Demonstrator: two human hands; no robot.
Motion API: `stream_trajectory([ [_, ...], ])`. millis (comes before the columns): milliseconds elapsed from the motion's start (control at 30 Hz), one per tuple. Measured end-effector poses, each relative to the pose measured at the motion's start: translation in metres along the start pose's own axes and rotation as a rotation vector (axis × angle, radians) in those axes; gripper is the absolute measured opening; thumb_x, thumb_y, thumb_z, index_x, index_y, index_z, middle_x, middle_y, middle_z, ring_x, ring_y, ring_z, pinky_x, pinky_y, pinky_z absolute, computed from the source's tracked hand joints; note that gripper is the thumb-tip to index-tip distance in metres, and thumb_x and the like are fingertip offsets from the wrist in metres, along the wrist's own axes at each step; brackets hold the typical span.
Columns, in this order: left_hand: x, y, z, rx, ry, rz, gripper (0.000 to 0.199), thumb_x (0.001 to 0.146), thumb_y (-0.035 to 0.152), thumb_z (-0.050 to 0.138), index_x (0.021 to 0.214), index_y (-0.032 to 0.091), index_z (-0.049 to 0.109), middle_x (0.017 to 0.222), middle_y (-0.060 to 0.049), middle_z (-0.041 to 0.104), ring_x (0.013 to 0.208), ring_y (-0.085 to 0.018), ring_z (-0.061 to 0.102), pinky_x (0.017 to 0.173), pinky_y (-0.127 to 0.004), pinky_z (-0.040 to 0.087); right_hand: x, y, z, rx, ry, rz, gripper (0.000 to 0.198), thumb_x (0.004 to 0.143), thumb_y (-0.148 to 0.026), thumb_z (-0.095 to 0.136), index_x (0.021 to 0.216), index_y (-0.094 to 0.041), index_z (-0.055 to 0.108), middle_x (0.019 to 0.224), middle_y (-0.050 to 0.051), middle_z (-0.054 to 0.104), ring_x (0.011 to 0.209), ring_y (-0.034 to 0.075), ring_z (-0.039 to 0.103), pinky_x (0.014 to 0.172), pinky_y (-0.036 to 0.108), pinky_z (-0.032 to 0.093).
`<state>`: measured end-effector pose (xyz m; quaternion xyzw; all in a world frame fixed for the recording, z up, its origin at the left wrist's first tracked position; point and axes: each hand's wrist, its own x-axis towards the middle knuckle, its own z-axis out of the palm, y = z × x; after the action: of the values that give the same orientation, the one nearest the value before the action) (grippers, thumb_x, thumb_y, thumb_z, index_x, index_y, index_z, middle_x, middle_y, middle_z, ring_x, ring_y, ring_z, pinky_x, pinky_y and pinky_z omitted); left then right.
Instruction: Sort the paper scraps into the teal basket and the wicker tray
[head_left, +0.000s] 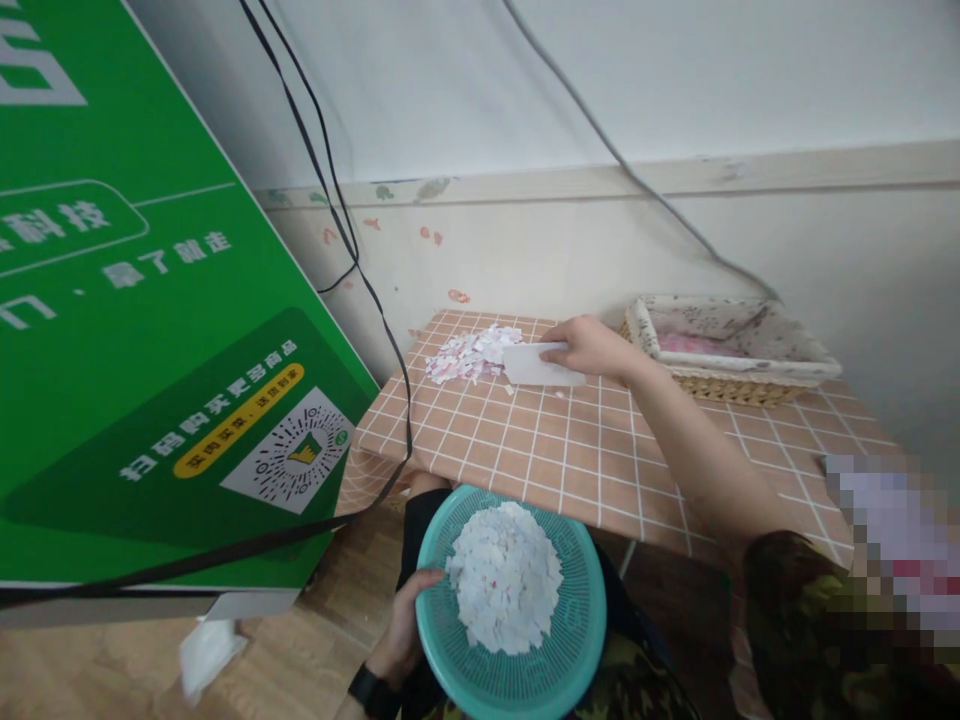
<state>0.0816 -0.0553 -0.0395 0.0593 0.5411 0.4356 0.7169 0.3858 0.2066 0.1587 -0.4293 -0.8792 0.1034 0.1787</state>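
My left hand (410, 622) grips the rim of a teal plastic basket (577, 590) at the left, its thumb over the edge. The basket rests on my lap, below the table's front edge, with a heap of small white paper scraps (506, 580) in it. Over the table, my right hand (581, 347) is closed on a flat white card (541, 366). The card's left end meets a pile of white and pinkish paper scraps (472, 354) on the checked tablecloth. A few loose bits lie just below the card.
A wicker basket with a cloth lining (735, 365) stands at the table's right, pink material inside. The brown checked tablecloth (525, 440) hangs over the front edge. A green sign (150, 300) and dark cables (375, 300) are at left. A white bag (210, 650) lies on the floor.
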Motion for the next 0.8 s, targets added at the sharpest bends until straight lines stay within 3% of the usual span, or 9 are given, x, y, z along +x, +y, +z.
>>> stream_trajectory([
  [367,0.003,-0.003,0.009,0.014,-0.110,-0.024,0.021,0.066,0.025,0.064,0.073,0.007,0.072,0.066,-0.011,0.072,0.059,-0.024,0.063,0.066,-0.035,0.048,0.000,0.006,0.001,0.067,-0.040,0.027,0.023,0.074,-0.028,0.059,0.090,-0.018,0.072,0.083,0.005,0.070,0.071,0.018,0.060,0.064,0.028,0.042],
  [533,0.007,-0.005,0.004,-0.004,-0.109,-0.020,0.021,0.065,0.025,0.064,0.074,0.007,0.072,0.067,-0.011,0.072,0.060,-0.024,0.063,0.066,-0.035,0.048,0.000,0.006,0.001,0.123,-0.010,0.034,0.025,0.075,-0.028,0.058,0.094,-0.019,0.071,0.088,0.005,0.070,0.075,0.018,0.061,0.066,0.028,0.044],
  [700,0.010,-0.006,0.004,-0.014,-0.100,-0.001,0.019,0.066,0.024,0.064,0.073,0.008,0.072,0.062,-0.009,0.071,0.057,-0.022,0.062,0.065,-0.034,0.048,0.002,0.004,0.003,0.130,-0.104,-0.013,0.024,0.074,-0.028,0.059,0.093,-0.020,0.071,0.085,0.003,0.071,0.072,0.017,0.061,0.065,0.028,0.043],
  [800,0.010,-0.005,0.006,-0.027,-0.093,-0.006,0.020,0.066,0.025,0.064,0.073,0.008,0.072,0.067,-0.010,0.072,0.060,-0.023,0.064,0.067,-0.035,0.048,0.002,0.004,0.002,0.131,-0.093,0.001,0.024,0.074,-0.028,0.059,0.093,-0.020,0.071,0.085,0.004,0.071,0.073,0.017,0.061,0.065,0.027,0.043],
])
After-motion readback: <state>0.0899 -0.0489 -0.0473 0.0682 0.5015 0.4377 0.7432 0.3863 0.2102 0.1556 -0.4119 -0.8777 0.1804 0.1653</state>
